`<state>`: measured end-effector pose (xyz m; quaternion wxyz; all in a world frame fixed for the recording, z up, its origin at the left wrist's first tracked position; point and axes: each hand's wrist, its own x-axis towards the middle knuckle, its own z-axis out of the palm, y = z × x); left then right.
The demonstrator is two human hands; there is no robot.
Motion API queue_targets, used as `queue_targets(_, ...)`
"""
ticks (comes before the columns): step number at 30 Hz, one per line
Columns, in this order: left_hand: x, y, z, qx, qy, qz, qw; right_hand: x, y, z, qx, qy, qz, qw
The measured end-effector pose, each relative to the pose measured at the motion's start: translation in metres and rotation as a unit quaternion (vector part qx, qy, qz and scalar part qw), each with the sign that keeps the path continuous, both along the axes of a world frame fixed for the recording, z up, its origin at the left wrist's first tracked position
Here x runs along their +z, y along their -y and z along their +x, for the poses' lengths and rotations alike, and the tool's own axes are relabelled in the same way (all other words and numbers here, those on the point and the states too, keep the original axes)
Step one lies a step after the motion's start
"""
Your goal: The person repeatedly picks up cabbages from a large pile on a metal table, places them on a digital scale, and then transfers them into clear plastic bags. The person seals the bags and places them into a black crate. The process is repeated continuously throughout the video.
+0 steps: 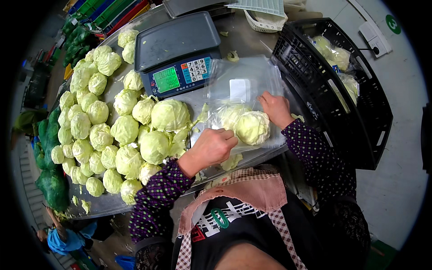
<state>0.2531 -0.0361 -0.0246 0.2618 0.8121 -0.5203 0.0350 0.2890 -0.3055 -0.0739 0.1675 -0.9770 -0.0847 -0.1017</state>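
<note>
Two pale green cabbages lie at the mouth of a clear plastic bag. The front cabbage [253, 128] is in plain sight; the one behind it [232, 115] shows through the plastic. My left hand [210, 147] is closed at the bag's left edge, beside the cabbages. At the right edge, my right hand [276, 109] is curled on the plastic, close against the front cabbage. The clear bags [265, 74], one with a white label [240, 90], lie flat beyond the cabbages. My fingertips are partly hidden.
A large heap of cabbages [124, 129] covers the table's left side. Behind it stands a digital scale [177, 38] with a grey pan. At the right, a black crate [360, 123] holds bagged cabbages [335, 56]. Green net sacks [51, 184] and a person in blue [67, 240] are at far left.
</note>
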Motion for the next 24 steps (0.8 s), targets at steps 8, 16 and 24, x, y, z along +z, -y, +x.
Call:
queue_targets(8,0.041,-0.026,0.007,0.038,0.074,0.017,0.996,0.081,-0.011,0.003,0.078,0.054,0.009,0.995)
queue_targets(16,0.178,-0.040,0.000,0.093,0.151,-0.210,0.962,0.238,-0.027,-0.030,0.151,0.070,0.062,0.984)
queue_targets(24,0.155,-0.055,0.021,0.164,0.076,-0.200,0.963,0.215,-0.026,-0.010,0.175,0.059,-0.023,0.982)
